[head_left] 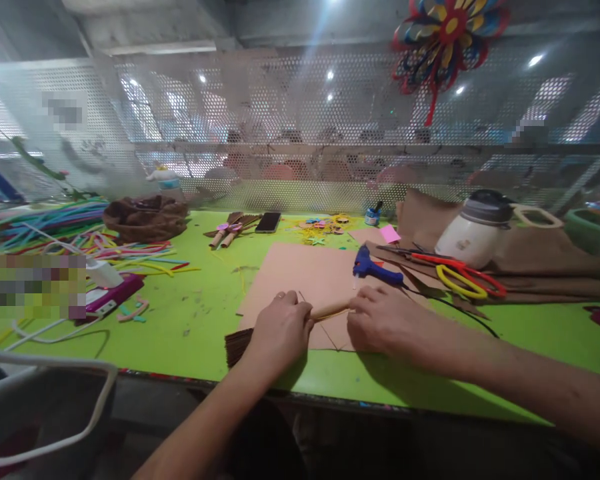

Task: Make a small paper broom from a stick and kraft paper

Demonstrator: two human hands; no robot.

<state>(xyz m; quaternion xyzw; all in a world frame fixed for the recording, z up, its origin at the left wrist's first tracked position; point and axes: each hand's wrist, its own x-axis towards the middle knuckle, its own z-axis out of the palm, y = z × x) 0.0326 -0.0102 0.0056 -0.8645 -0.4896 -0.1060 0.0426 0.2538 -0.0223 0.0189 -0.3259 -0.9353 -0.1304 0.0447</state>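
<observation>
A thin roll of brown paper [331, 309] runs sideways between my two hands, above a tan cardboard sheet [290, 267]. My left hand [284, 328] is closed around its left part. The fingers of my right hand [373, 317] pinch its right end. Beside my left wrist a dark brown fringed bundle [237, 347] sticks out; my hand hides whether it joins the roll. Just beyond my right hand lies a blue hot glue gun [375, 268], its black cord trailing right. Thin dark strips [330, 337] cross the cardboard below the roll.
Red and yellow scissors [463, 277], a white jug [475, 230] and brown fabric [545, 260] are at the right. Small paper brooms [230, 230], a phone [268, 223] and yellow scraps [323, 228] lie farther back. Left are pipe cleaners [55, 223] and a purple power strip [113, 297].
</observation>
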